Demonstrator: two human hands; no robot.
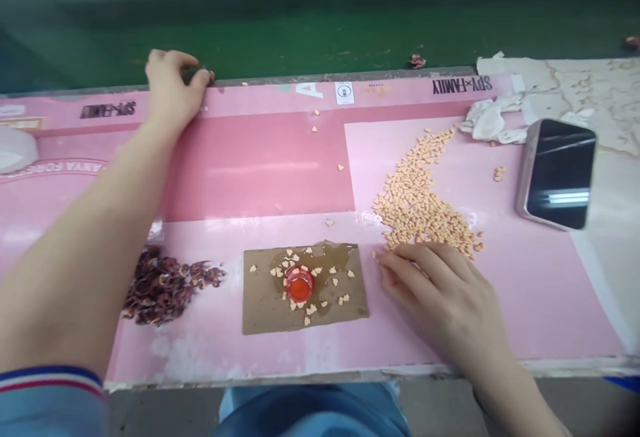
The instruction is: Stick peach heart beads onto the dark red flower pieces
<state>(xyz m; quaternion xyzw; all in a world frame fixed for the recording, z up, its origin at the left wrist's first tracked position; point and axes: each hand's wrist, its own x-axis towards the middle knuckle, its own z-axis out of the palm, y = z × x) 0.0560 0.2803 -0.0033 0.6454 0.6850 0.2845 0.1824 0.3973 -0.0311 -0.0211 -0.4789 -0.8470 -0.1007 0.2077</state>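
1. At the left edge of the pink tabletop (250, 163) I make out a whitish, rounded object (16, 150), cut off by my view.
2. A blue sleeve (55, 400) with a striped cuff lies at the near left, its bare forearm reaching toward the far edge.
3. Right of that forearm, on the near side, I have a heap of dark reddish flakes (163, 290), loose and trailing right.
4. The left hand (176, 90) is at the far edge, fingers bent, thumb apart from the forefinger. A small dark bit (211, 77) shows by the thumb tip; I cannot tell whether it is pinched.
5. Near the middle lies a brown card (260, 303), wet along its far side. On it sits a small red cup (300, 286), with pale pieces scattered around it.
6. Right of the card, the heap of pale pieces (413, 200) curves away toward the far right.
7. The right hand (445, 290) is at that heap's near end, fingers bent and close together, fingertips down by a single piece (375, 255). I cannot tell whether they grip anything.
8. Farther right I see crumpled tissue (487, 120), then a dark-screened phone (563, 173).
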